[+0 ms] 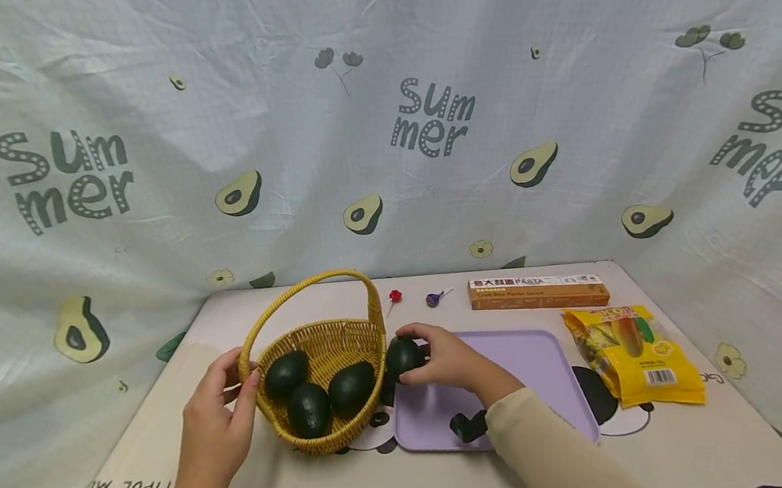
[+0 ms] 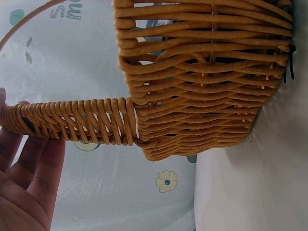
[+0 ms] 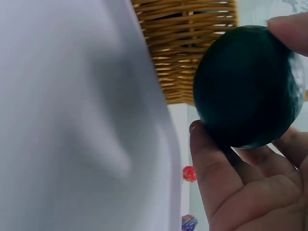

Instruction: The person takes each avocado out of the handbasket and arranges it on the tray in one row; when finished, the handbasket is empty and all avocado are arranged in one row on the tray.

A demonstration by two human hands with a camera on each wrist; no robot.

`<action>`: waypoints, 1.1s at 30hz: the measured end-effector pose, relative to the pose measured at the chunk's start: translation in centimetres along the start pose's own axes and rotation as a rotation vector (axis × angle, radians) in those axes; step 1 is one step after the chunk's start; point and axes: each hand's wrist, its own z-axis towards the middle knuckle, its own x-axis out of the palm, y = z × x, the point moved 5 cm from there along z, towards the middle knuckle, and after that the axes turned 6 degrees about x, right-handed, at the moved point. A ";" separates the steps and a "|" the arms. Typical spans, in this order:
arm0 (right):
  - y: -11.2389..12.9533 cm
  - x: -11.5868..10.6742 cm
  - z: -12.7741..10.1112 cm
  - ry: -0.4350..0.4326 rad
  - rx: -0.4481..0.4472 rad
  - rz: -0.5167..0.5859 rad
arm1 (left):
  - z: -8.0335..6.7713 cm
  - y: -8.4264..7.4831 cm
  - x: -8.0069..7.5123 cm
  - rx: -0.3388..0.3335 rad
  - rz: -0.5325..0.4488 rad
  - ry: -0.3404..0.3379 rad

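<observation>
A yellow wicker basket [image 1: 332, 442] with a tall hooped handle stands on the table, with three dark green avocados [image 1: 310, 410] inside it. At the basket's left side, my left hand [image 1: 218, 414] holds the base of the handle [image 2: 72, 122] between thumb and fingers. My right hand [image 1: 447, 356] grips another dark avocado [image 3: 248, 86] just outside the basket's right rim. That avocado is above the left edge of a lilac tray [image 1: 553, 385], held between thumb and fingertips.
Behind the tray lie a red lollipop [image 1: 395, 296] and a purple lollipop [image 1: 433, 299]. A pasta box [image 1: 539, 292] lies at the back right, with a yellow snack bag [image 1: 638, 358] in front of it. A printed cloth [image 1: 281, 129] hangs behind the table.
</observation>
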 end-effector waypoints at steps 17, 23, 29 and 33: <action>-1.6 0.7 0.4 0.012 0.021 -0.215 | -0.1 0.1 0.0 0.002 -0.005 -0.004; -1.6 0.7 0.3 0.019 0.045 -0.218 | -0.1 -0.1 -0.1 -0.001 -0.003 -0.004; -1.6 0.6 0.2 0.022 0.039 -0.229 | -0.1 -0.2 -0.1 -0.005 0.001 -0.005; -1.9 0.5 0.1 0.022 0.034 -0.200 | -0.1 -0.1 0.0 -0.006 0.003 -0.006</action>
